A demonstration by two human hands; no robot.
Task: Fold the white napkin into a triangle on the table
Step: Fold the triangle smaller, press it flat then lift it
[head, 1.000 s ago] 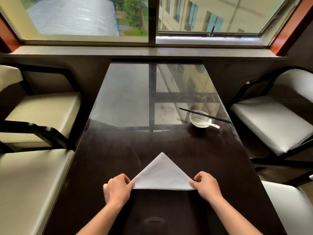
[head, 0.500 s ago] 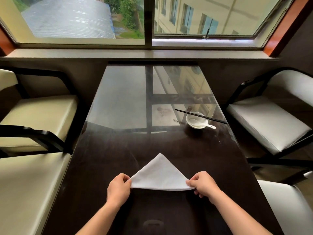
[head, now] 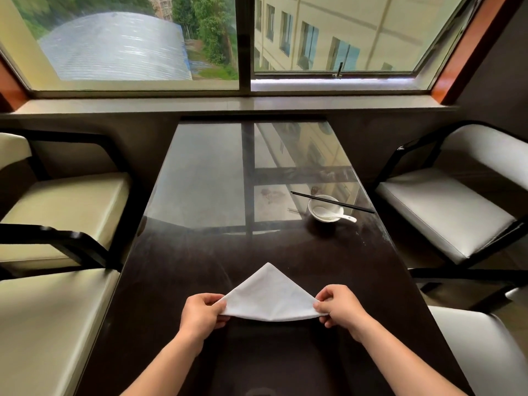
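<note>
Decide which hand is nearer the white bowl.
Right. The right hand pinches the napkin at the corner nearer the bowl; the left hand pinches the opposite corner, farther off.

One white napkin (head: 271, 298) is counted at six o'clock on the single worktop (head: 183, 267). Two hands are counted, the left hand (head: 200, 312) and the right hand (head: 340, 307). At two o'clock, one white bowl (head: 311, 210) and one white spoon (head: 347, 217) are counted. Whether the dark chopsticks (head: 333, 202) are one or two cannot be told. Four cushioned chairs are counted. Two are at nine o'clock, the far left chair (head: 65, 212) and the near left chair (head: 48, 324). Two are at three o'clock, the far right chair (head: 445, 212) and the near right chair (head: 485, 352). Two window panes are counted at twelve o'clock, the left pane (head: 120, 41) and the right pane (head: 343, 32).
</note>
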